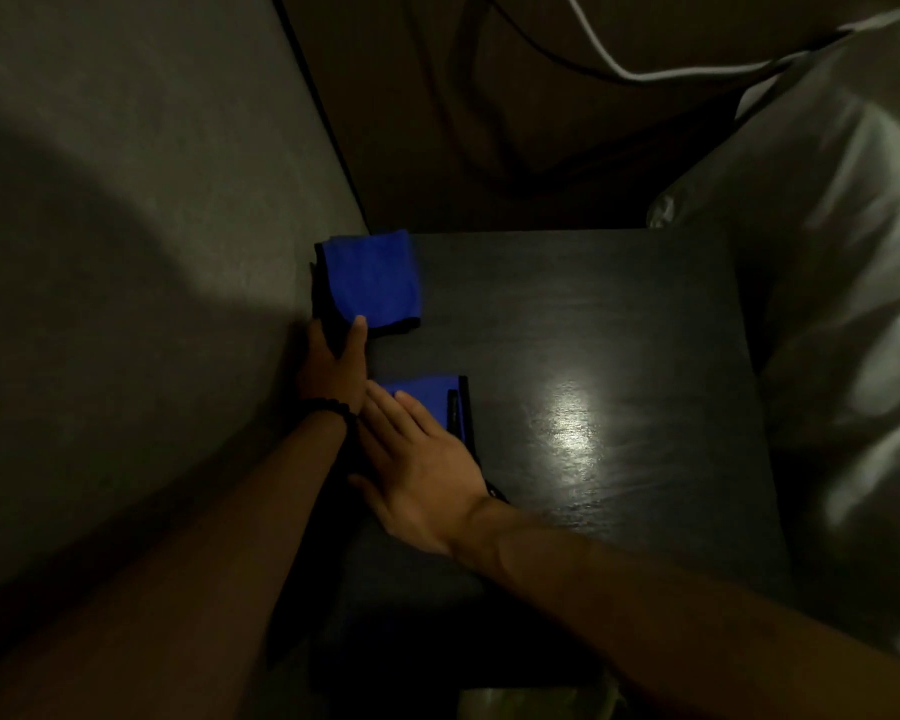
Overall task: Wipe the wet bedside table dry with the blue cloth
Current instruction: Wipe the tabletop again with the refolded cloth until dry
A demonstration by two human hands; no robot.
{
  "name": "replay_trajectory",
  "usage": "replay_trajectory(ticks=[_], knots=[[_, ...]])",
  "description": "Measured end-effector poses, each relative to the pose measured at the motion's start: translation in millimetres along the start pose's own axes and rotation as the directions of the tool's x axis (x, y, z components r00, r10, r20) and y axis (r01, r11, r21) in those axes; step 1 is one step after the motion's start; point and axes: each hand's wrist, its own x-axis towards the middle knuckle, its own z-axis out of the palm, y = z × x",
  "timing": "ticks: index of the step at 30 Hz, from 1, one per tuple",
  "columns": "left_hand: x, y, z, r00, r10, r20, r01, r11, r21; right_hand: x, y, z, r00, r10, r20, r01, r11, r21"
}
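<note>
The dark bedside table (593,356) fills the middle of the view, with a glossy wet-looking glare right of centre. Two folded blue cloths lie along its left edge. My left hand (333,366) grips the near corner of the far blue cloth (372,283), thumb on top. My right hand (417,459) lies flat, fingers spread, on the near blue cloth (437,394). A thin black pen-like object (453,413) rests on that cloth beside my fingers.
A grey wall (126,252) stands directly left of the table. A white pillow and bedding (827,252) press against the table's right side. Behind the table a white cable (619,70) and dark cables hang over a brown panel.
</note>
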Motion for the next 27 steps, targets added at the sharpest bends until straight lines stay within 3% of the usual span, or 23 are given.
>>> replay_trajectory(ticks=[17,23,27], knots=[[-17,5,9,0.984,-0.007,-0.177,0.052,0.967,0.248,-44,57,-17,0.994,0.036,0.105,-0.021,0.991,-0.133],[-21,11,14,0.968,-0.123,-0.217,0.174,0.956,0.235,-60,73,-26,0.992,0.08,0.093,-0.063,0.983,-0.17],[-28,10,15,0.97,-0.086,-0.225,0.142,0.959,0.247,-71,88,-31,0.991,0.104,0.087,-0.087,0.979,-0.182]])
